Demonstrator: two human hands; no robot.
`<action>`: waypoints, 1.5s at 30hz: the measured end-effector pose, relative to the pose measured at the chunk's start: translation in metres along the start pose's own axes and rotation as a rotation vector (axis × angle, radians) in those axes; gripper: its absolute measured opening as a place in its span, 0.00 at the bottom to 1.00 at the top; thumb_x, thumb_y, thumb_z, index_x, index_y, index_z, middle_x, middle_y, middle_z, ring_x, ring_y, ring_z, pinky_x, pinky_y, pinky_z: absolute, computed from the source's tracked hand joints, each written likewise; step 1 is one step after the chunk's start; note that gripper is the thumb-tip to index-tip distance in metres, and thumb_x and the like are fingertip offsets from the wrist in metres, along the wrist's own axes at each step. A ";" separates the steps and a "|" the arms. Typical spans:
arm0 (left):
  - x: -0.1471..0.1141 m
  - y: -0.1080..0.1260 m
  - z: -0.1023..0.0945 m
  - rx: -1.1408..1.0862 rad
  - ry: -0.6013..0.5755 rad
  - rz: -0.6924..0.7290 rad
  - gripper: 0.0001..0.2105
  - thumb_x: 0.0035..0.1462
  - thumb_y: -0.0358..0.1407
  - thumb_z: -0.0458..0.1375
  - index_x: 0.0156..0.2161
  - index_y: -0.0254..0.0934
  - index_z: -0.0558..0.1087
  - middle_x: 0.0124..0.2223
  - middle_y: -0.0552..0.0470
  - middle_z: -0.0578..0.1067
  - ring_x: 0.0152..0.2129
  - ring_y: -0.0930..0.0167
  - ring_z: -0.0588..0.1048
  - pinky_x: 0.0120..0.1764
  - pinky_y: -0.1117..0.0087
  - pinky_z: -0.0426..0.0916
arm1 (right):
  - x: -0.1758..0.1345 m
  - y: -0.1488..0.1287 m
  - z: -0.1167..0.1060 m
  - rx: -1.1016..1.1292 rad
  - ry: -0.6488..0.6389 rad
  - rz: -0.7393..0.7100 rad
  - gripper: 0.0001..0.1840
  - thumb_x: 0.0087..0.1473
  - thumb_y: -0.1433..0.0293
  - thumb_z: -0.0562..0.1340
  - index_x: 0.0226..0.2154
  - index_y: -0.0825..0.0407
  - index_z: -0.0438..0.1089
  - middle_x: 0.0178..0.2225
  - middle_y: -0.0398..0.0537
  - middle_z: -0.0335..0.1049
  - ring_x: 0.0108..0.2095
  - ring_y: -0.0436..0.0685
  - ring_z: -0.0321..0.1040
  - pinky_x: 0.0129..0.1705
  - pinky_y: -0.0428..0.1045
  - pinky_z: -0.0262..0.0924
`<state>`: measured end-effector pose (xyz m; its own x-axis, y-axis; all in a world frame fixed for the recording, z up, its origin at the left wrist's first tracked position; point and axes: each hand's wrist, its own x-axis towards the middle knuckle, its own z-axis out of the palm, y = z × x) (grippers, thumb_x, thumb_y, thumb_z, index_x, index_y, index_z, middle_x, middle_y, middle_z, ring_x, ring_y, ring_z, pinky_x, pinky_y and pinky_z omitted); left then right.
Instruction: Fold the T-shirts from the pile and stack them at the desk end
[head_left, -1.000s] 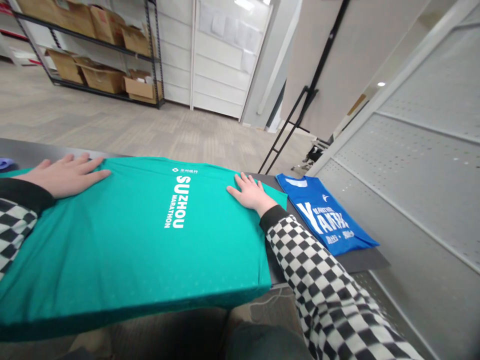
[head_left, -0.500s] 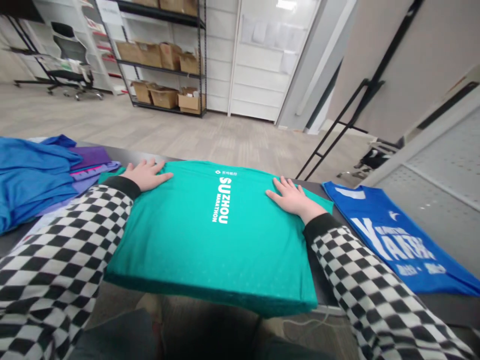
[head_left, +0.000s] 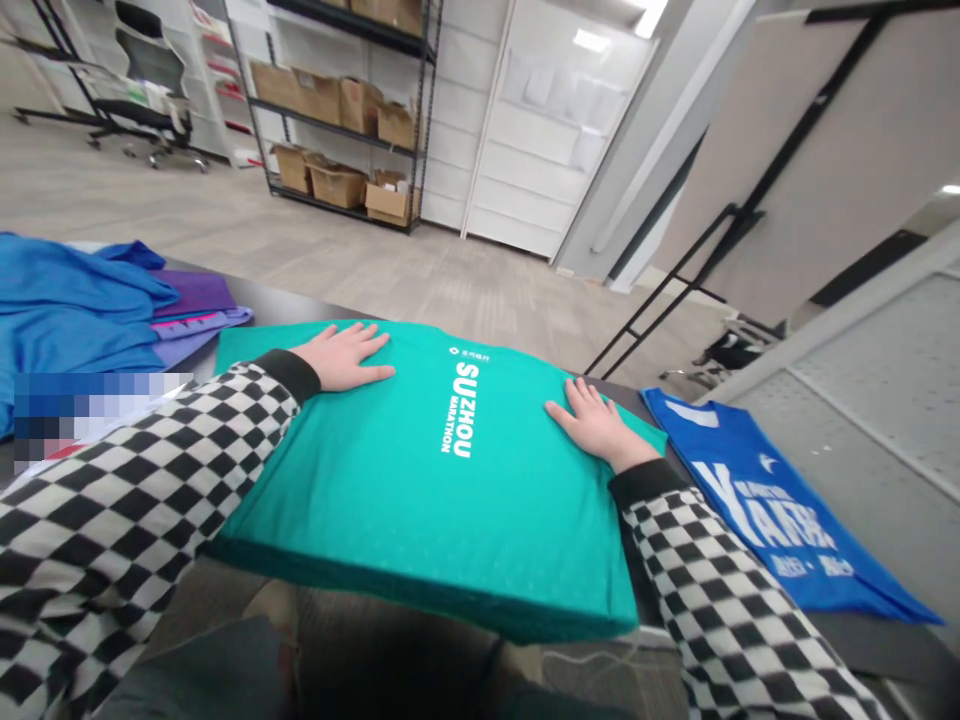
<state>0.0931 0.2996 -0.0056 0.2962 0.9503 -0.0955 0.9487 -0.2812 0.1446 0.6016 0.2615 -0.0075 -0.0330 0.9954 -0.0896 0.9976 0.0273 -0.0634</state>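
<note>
A green T-shirt (head_left: 420, 500) with white "SUZHOU MARATHON" print lies spread flat, its lower hem hanging over the near edge of the dark table (head_left: 289, 303). My left hand (head_left: 345, 357) rests palm down on its upper left part, fingers spread. On the upper right part lies my right hand (head_left: 596, 422), also flat with fingers apart. Neither hand grips the cloth. Checkered sleeves cover both my forearms, and the left one hides part of the shirt's left side.
A folded blue jersey (head_left: 780, 510) with white lettering lies at the right of the table. Blue garments (head_left: 75, 310) are heaped at the left beside purple cloth (head_left: 199, 292). Beyond the table stand a shelf rack (head_left: 337, 125) with cardboard boxes and a whiteboard stand (head_left: 686, 290).
My left hand has slid inward to the right across the green T-shirt, toward the print. My right hand stays at about the same place on the shirt. The camera view has tilted slightly.
</note>
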 end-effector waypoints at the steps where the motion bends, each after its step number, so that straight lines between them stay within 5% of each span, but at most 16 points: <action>1: 0.001 -0.001 0.001 0.002 0.002 0.002 0.50 0.69 0.70 0.44 0.84 0.42 0.49 0.85 0.42 0.44 0.82 0.47 0.43 0.77 0.41 0.37 | -0.001 0.000 0.000 -0.001 -0.004 0.003 0.57 0.71 0.33 0.44 0.84 0.54 0.41 0.85 0.62 0.32 0.84 0.74 0.33 0.81 0.74 0.33; 21: -0.015 0.010 0.008 0.063 0.041 -0.012 0.48 0.71 0.68 0.43 0.84 0.39 0.49 0.85 0.42 0.44 0.82 0.46 0.44 0.77 0.40 0.39 | -0.006 0.004 0.004 -0.014 0.003 -0.002 0.60 0.69 0.30 0.41 0.85 0.53 0.40 0.85 0.60 0.33 0.84 0.75 0.33 0.81 0.74 0.35; 29: -0.017 0.010 0.002 0.098 0.018 -0.034 0.54 0.69 0.71 0.41 0.84 0.30 0.49 0.85 0.37 0.45 0.82 0.47 0.43 0.78 0.42 0.36 | -0.012 -0.001 -0.002 -0.014 0.007 -0.001 0.59 0.70 0.32 0.42 0.84 0.56 0.39 0.84 0.62 0.34 0.83 0.77 0.34 0.81 0.75 0.35; 36: -0.013 0.034 -0.007 0.068 0.130 0.134 0.49 0.73 0.67 0.41 0.83 0.31 0.51 0.85 0.37 0.46 0.82 0.51 0.46 0.79 0.45 0.34 | -0.018 -0.021 -0.013 -0.046 0.192 -0.200 0.57 0.72 0.33 0.43 0.84 0.55 0.42 0.84 0.59 0.36 0.84 0.76 0.31 0.82 0.75 0.32; 41: -0.008 0.047 0.002 0.031 -0.031 0.173 0.49 0.72 0.67 0.41 0.84 0.34 0.48 0.85 0.41 0.44 0.82 0.52 0.44 0.79 0.46 0.36 | -0.013 -0.036 -0.005 0.009 0.010 -0.274 0.56 0.71 0.32 0.43 0.84 0.50 0.45 0.84 0.55 0.37 0.84 0.74 0.34 0.82 0.74 0.35; 45: -0.008 0.043 0.003 0.029 -0.009 0.171 0.51 0.71 0.69 0.42 0.84 0.32 0.47 0.85 0.39 0.41 0.82 0.52 0.43 0.79 0.46 0.35 | -0.013 -0.033 -0.003 0.012 0.011 -0.257 0.57 0.70 0.31 0.44 0.84 0.50 0.45 0.84 0.56 0.36 0.84 0.73 0.33 0.82 0.74 0.34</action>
<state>0.1322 0.2790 -0.0017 0.4541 0.8873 -0.0807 0.8873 -0.4422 0.1313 0.5695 0.2479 -0.0014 -0.2846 0.9569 -0.0581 0.9557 0.2785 -0.0948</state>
